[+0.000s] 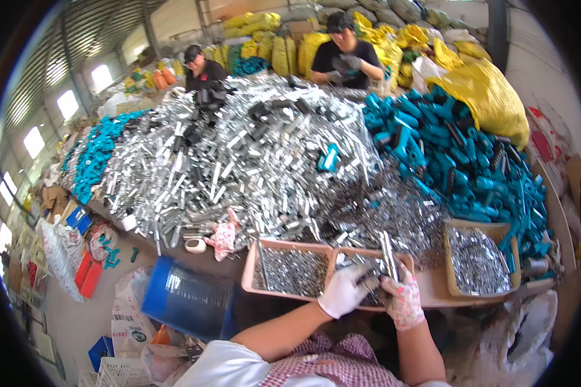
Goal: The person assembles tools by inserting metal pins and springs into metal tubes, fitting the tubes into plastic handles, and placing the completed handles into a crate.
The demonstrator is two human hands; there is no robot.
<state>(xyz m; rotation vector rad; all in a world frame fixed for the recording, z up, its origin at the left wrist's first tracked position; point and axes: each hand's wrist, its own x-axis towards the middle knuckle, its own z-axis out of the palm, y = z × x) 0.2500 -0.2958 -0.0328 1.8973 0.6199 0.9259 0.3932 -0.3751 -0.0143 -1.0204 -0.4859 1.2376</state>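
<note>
Left hand (347, 290): I saw it gloved, bent rightward.
Right hand (404, 302): was gloved, clasped.
Forearms (284, 333): converged, bare.

Two gloved hands: one left hand (347, 290), one right hand (403, 300). In the right is one bunch of slim silver pieces (388, 250), too tight to count. Two co-workers, one nearer the middle (343, 59) and one farther left (203, 72). Three shallow trays: two pink trays (249, 267) and one tan tray (450, 271). One large mound of silver metal pieces (258, 161), uncountable. Two heaps of teal plastic parts (471, 168), also uncountable, plus one lone teal part (329, 158) on the mound. One large blue tub (158, 290).
</note>
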